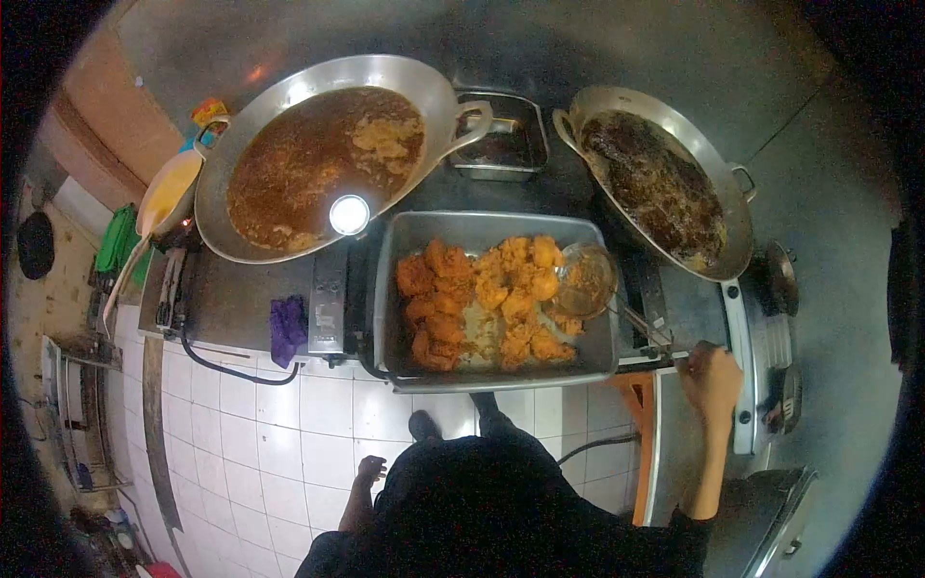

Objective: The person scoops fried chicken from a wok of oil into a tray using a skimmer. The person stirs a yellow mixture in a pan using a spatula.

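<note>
Skimmer (pixel 585 281) is in the right end of the metal tray (pixel 501 383), at the front of the bench (pixel 231 303), its bowl over the fried pieces (pixel 520 301); can't tell whether it rests on them or hovers, nor whether the mesh holds any; right hand (pixel 711 385) has its fingers closed round the far end of the handle, out past the tray's right wall; left hand (pixel 371 470) hangs low by the body, fingers loosely bent, nothing seen in them; for a clean job, I'd hold the bowl low and inside the rim, roll the wrist rather than lift, let anything in it slide off; grip that far back makes a long lever, so go slow; heaps look crumbly, don't press; mind the elbow near the right wok (pixel 732 226), its dark oil looks frothy.
</note>
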Demonstrator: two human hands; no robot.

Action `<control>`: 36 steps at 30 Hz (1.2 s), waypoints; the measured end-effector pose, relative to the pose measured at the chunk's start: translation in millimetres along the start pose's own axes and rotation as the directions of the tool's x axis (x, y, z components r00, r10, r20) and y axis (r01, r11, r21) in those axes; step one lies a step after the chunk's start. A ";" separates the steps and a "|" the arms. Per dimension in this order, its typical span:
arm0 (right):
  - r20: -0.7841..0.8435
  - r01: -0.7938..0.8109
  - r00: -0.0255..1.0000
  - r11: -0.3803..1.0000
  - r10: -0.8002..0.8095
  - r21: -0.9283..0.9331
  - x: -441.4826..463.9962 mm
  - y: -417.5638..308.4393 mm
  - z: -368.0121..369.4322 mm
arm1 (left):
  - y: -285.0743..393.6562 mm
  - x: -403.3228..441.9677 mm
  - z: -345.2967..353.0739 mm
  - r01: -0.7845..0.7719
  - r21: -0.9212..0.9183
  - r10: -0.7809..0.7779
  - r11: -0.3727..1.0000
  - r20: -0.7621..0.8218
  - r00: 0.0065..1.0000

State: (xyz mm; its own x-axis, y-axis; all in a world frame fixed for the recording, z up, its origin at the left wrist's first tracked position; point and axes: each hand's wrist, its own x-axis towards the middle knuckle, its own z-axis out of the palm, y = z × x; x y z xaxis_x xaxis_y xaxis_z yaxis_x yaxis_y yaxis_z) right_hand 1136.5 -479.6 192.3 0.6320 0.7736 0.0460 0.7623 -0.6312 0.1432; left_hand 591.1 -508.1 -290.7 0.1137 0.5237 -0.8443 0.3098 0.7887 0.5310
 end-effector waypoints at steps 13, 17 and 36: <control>0.314 -0.283 0.948 0.565 0.043 0.775 -37.5 79.5 -8.6 | 32.5 4.1 -7.8 0.098 -0.105 -0.097 0.990 0.019 0.995; 0.223 -0.144 0.970 0.513 -0.095 0.846 -12.5 31.3 -48.0 | 26.0 -1.3 -5.0 0.053 -0.226 -0.049 0.973 0.022 0.999; -0.308 0.695 0.637 0.700 -0.706 -0.168 167.6 -335.8 -136.6 | -126.5 -48.5 70.3 -0.022 -0.357 -0.067 0.934 -0.234 0.970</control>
State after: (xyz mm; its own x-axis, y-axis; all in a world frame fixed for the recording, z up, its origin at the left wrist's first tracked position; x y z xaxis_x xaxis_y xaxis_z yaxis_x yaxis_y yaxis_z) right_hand 967.4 -130.4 287.0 -0.1788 0.9560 0.2325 0.9488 0.1049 0.2980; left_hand 612.8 -655.9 -322.0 -0.1313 0.5304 -0.8375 -0.0505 0.8402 0.5400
